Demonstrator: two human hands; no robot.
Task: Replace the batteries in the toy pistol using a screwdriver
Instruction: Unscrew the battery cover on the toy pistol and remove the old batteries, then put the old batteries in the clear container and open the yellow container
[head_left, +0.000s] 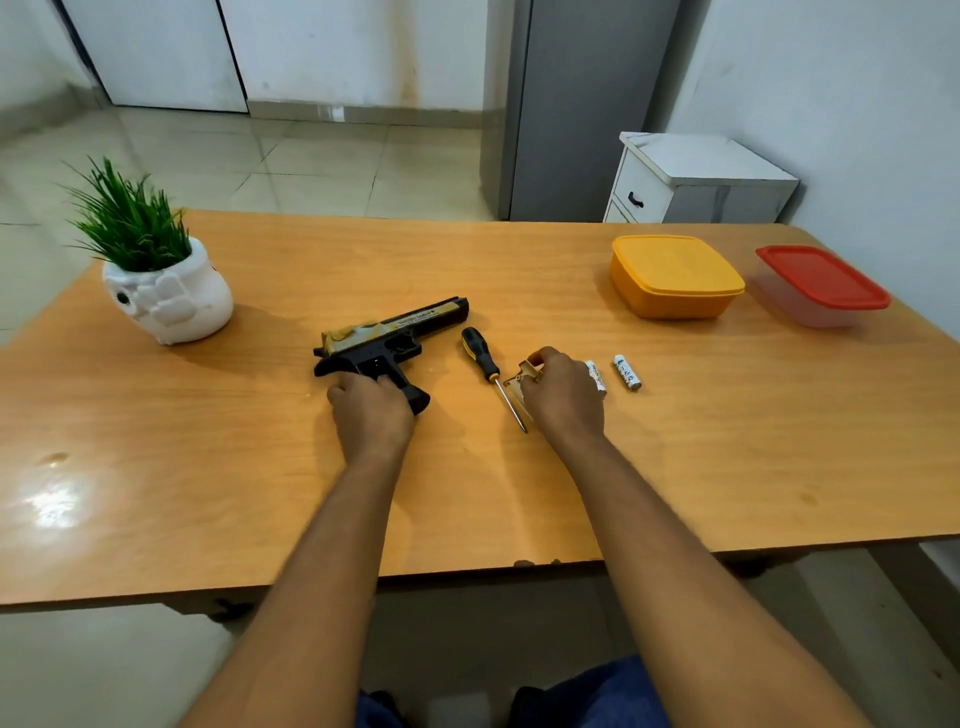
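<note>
The black toy pistol (395, 332) with a tan camouflage slide lies on its side on the wooden table (260, 493), barrel pointing right. My left hand (371, 410) rests on its grip, holding it down. A black-and-yellow screwdriver (491, 371) lies just right of the pistol, tip toward me. My right hand (563, 397) pinches a small tan battery cover (524, 382) beside the screwdriver shaft. Two white batteries lie to the right: one battery (596, 375) touches my right hand, the other battery (627, 372) lies apart.
A white pot with a green plant (156, 270) stands at the left of the table. A yellow lidded box (675, 275) and a clear box with a red lid (823, 286) sit at the far right. A white drawer cabinet (696, 179) stands behind the table.
</note>
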